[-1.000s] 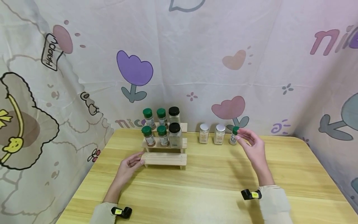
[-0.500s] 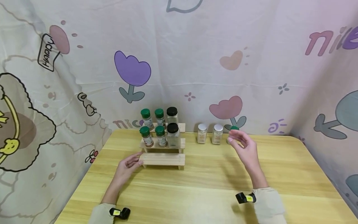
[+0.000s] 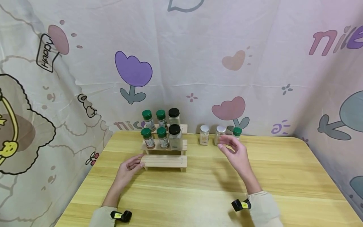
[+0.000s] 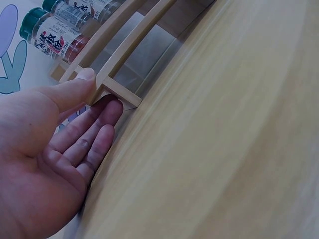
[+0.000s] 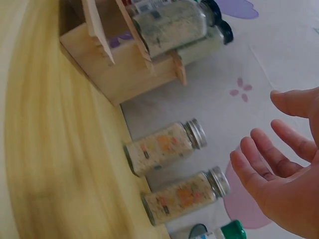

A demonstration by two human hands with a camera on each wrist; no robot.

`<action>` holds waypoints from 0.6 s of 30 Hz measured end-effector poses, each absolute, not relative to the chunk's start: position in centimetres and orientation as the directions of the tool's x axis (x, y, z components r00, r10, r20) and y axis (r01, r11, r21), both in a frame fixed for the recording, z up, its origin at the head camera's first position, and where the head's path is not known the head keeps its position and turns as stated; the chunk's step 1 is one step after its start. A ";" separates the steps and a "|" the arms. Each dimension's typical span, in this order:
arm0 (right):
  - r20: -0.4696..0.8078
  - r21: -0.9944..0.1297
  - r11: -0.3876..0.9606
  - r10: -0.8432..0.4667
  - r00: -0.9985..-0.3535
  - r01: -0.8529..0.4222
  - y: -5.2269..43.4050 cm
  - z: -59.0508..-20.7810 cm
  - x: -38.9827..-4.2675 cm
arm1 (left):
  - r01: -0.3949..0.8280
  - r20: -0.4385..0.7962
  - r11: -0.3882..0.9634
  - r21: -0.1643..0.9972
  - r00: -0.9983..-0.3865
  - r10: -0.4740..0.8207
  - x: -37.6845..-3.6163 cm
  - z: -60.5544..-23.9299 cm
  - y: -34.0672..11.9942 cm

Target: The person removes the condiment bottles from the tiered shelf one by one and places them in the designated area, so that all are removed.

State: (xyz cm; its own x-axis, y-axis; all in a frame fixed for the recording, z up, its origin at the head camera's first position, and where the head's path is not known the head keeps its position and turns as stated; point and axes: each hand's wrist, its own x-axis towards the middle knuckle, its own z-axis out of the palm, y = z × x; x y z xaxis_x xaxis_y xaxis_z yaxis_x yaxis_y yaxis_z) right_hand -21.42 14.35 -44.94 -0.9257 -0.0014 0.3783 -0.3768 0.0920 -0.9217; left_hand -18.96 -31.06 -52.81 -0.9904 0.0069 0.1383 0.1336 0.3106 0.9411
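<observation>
Right hand hovers, fingers spread and holding nothing.
The upright silver-capped jar (image 3: 220,135) stands just beyond the right hand (image 3: 235,154); the relaxed left hand (image 3: 129,167) touches the wooden rack (image 3: 164,160).

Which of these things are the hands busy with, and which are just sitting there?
Busy with:
- wooden rack, its corner touched by the left hand
- two silver-lid jars, nearest the open right hand
- green-lid jar beside them

Just sitting there:
- six jars on the rack
- table
- flowered cloth behind
</observation>
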 end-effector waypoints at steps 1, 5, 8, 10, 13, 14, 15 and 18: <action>0.380 -0.921 0.087 -0.011 -0.925 -0.379 14.1 -45.0 -21.4 | 0.134 0.139 0.310 0.941 -0.990 0.006 -19.0 -52.8 -31.1; 0.386 -0.919 0.070 -0.042 -0.921 -0.389 13.1 -45.3 -21.2 | 0.132 0.138 0.312 0.941 -0.990 0.002 -19.0 -52.7 -31.1; 0.388 -0.918 0.061 -0.066 -0.919 -0.392 12.4 -45.3 -21.0 | 0.137 0.143 0.309 0.941 -0.990 0.001 -19.0 -52.8 -31.0; 0.392 -0.916 0.059 -0.084 -0.916 -0.397 11.9 -45.3 -20.8 | 0.141 0.147 0.310 0.940 -0.989 0.005 -19.0 -52.8 -31.0; 0.398 -0.913 0.050 -0.117 -0.910 -0.406 11.0 -45.3 -20.6 | 0.143 0.148 0.308 0.940 -0.989 0.007 -19.1 -52.8 -30.9; 0.401 -0.912 0.044 -0.129 -0.907 -0.409 10.7 -45.3 -20.6 | 0.143 0.149 0.313 0.939 -0.989 0.006 -19.1 -52.8 -30.9; 0.401 -0.911 0.040 -0.141 -0.905 -0.410 10.4 -45.3 -20.6 | 0.140 0.147 0.316 0.938 -0.989 0.003 -19.1 -52.8 -30.9; 0.406 -0.910 0.020 -0.171 -0.898 -0.415 9.4 -45.1 -20.6 | 0.133 0.140 0.320 0.938 -0.990 -0.001 -19.0 -52.8 -31.1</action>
